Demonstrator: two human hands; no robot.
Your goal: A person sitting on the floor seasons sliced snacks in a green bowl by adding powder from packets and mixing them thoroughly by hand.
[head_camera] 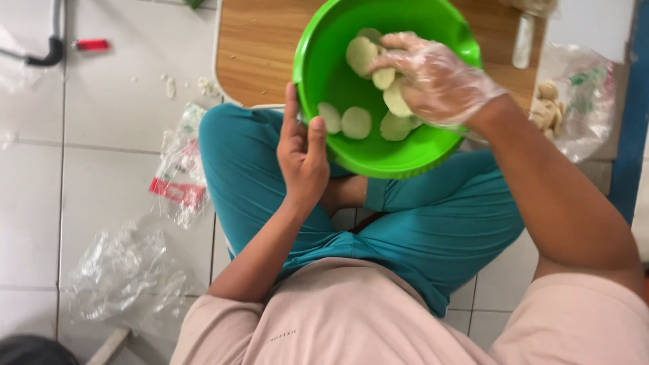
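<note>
A: Quick pass. Left hand (302,152) bare, clamped on the near rim of the green bowl (351,145), thumb inside the wall. Right hand (433,78) in a clear plastic glove, fingers curled around pale dough discs (356,122) inside the bowl.

B: Bowl location?

A: Tilted toward the person, held over the crossed legs in teal trousers (433,236), its far edge above the low wooden tabletop (253,51). Person sits on the white tiled floor (108,176).

B: Risks?

A: Bowl is tipped and held by one hand only; if that grip slips, I'd judge the discs slide out onto the lap or floor. The gloved hand holds several at once, so one could drop or get squashed together.

B: Counts?

A: One bowl. Discs: about three loose at the bottom, roughly four in or by the gloved hand, around seven; overlap makes it inexact. One glove. Crumpled clear plastic bags (122,277) on the floor, two at left, plus a bag of dough lumps (551,108) at right. One red lighter-like item (91,45), too small to be sure.
</note>
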